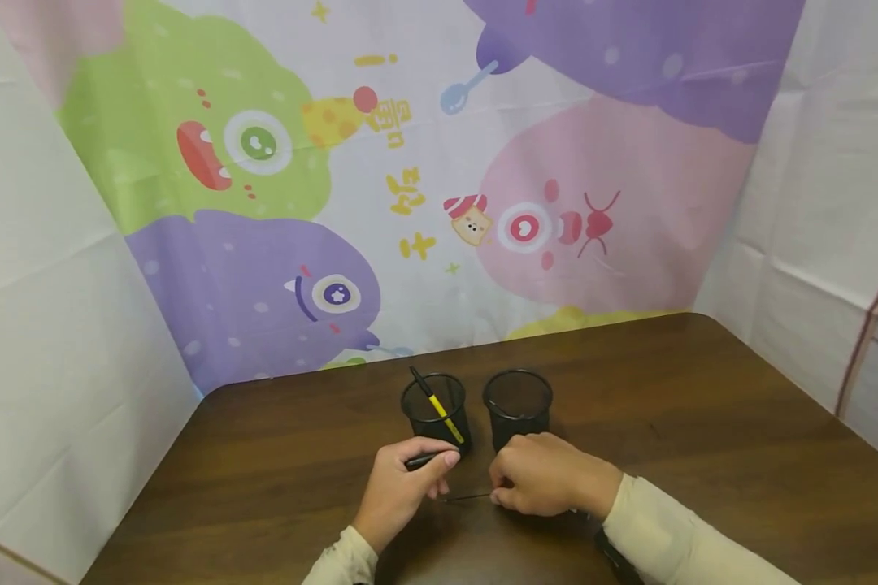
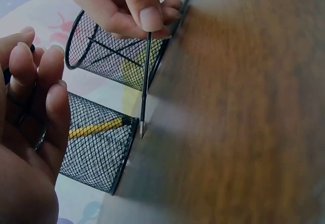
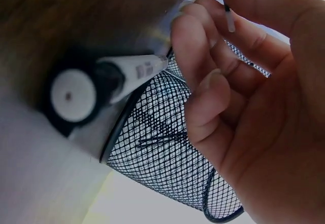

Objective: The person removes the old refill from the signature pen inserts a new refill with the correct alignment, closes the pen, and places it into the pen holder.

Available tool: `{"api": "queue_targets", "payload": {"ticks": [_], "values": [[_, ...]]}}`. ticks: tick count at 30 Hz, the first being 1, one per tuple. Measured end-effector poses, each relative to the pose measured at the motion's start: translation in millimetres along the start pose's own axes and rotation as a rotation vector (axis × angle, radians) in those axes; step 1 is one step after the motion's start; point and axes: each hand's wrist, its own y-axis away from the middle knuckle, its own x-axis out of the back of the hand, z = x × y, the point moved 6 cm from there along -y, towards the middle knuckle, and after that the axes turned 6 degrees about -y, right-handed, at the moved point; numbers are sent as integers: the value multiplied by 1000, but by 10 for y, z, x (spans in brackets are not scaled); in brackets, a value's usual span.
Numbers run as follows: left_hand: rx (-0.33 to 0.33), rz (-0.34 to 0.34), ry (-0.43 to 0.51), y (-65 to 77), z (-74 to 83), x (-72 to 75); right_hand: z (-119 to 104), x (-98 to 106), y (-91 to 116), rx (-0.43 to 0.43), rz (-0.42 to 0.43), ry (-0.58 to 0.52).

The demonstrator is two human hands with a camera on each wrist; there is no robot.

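My left hand [image 1: 408, 479] holds a short black pen barrel [image 1: 420, 461] between thumb and fingers; the rest of the barrel is hidden in the hand. My right hand [image 1: 545, 475] pinches a thin black pen refill [image 2: 145, 76] by one end. Its metal tip points toward the left hand in the head view, low over the table. The refill's pale other end [image 3: 230, 22] sticks out past the right fingertips. Just beyond the left hand stands a black mesh pen cup [image 1: 417, 418] with a yellow and black pen [image 1: 439, 408] leaning in it.
A second black mesh cup [image 1: 508, 426] stands beyond the right hand, with dark, thin items inside. Close to the right wrist camera lies a white-barrelled pen [image 3: 137, 70] with a black end. The brown wooden table [image 1: 263, 455] meets a cartoon-printed curtain [image 1: 424, 284] at the back.
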Motion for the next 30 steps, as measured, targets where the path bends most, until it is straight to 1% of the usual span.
{"api": "queue_targets", "payload": {"ticks": [4,12,18,23,30], "values": [[-8,2,12,-3,22,-3,-19,17,-10,11,-3,12],[0,35,37,-2,16,-6,10,-11,6,5,-6,15],[3,57,46,-5,8,9,-15,1,-2,24,14,23],[2,79,57,6,4,12,-28,-1,1,25,6,20],[0,59,23,18,-8,23,-32,-18,-14,14,4,20]]}}
